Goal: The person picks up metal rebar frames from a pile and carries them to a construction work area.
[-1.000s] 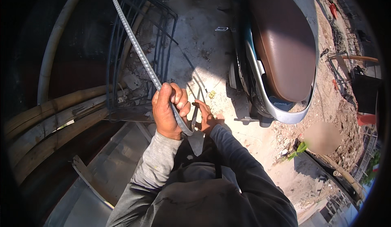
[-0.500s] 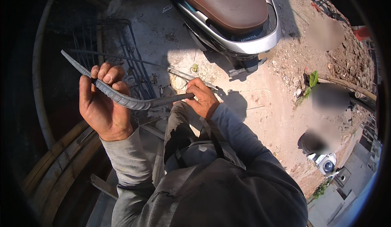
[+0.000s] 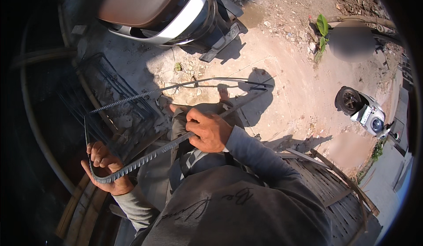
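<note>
A ribbed steel rebar stirrup point(image 3: 147, 158), bent into a long rectangular loop, spans the space in front of my body. My left hand point(image 3: 108, 166) cradles its near-left corner, fingers curled and thumb on the outer side. Further along the near bar, my right hand point(image 3: 207, 129) wraps its fingers over the steel, palm down. The far bar runs from the left corner toward the sunlit ground, where the loop's other end lies near the shadow of a head. Beneath the right hand, part of the near bar is hidden.
A scooter point(image 3: 141, 1) with a brown seat stands at upper left; a white scooter point(image 3: 370, 118) is at far right. More bent rebar point(image 3: 119, 85) lies left on the ground. Bamboo poles point(image 3: 37, 127) line the left edge, and a slatted wooden panel point(image 3: 330, 180) is at lower right.
My view has turned, so the scooter appears further left. The stirrup has tilted, showing more of its loop. Both hands appear lower, still on the near bar.
</note>
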{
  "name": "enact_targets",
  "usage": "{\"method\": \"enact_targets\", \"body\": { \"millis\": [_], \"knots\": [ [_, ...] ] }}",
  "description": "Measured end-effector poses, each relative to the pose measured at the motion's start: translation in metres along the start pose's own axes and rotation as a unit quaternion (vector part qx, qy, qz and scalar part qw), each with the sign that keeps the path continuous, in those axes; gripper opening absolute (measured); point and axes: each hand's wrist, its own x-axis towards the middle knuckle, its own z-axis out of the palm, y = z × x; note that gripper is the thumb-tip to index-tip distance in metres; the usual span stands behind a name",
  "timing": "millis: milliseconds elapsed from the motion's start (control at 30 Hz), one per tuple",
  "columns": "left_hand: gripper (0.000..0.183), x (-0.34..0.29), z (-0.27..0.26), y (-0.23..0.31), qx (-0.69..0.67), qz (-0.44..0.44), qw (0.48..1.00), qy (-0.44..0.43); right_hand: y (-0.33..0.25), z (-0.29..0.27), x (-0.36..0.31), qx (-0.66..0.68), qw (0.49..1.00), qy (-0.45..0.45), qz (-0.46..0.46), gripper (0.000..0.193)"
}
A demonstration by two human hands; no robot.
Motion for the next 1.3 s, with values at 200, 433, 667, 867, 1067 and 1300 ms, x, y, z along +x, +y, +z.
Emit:
{"method": "enact_targets", "body": {
  "millis": [200, 433, 667, 867, 1067, 1300],
  "knots": [
    [0.043, -0.005, -0.019, -0.105, 0.248, 0.017, 0.964, 0.097, 0.033, -0.017, -0.031, -0.045, 0.995, -0.027, 0.084, 0.018],
    [0.040, 0.025, -0.146, -0.151, 0.196, -0.056, 0.966, 0.161, 0.143, -0.014, -0.111, -0.059, 0.984, -0.001, 0.167, 0.023],
    [0.038, 0.035, -0.184, -0.122, 0.251, -0.018, 0.929, 0.270, 0.281, -0.013, -0.243, -0.155, 0.923, -0.079, 0.342, 0.026],
    [0.023, 0.058, -0.237, -0.094, 0.373, 0.171, 0.817, 0.405, 0.287, 0.023, -0.221, -0.115, 0.912, -0.163, 0.359, 0.026],
    [0.030, 0.084, -0.346, -0.012, 0.368, 0.077, 0.803, 0.463, 0.298, 0.075, -0.192, -0.135, 0.873, -0.205, 0.421, 0.024],
    [0.034, 0.095, -0.371, -0.117, 0.324, -0.042, 0.851, 0.411, 0.301, 0.080, -0.167, -0.205, 0.885, -0.114, 0.402, 0.029]
  ]
}}
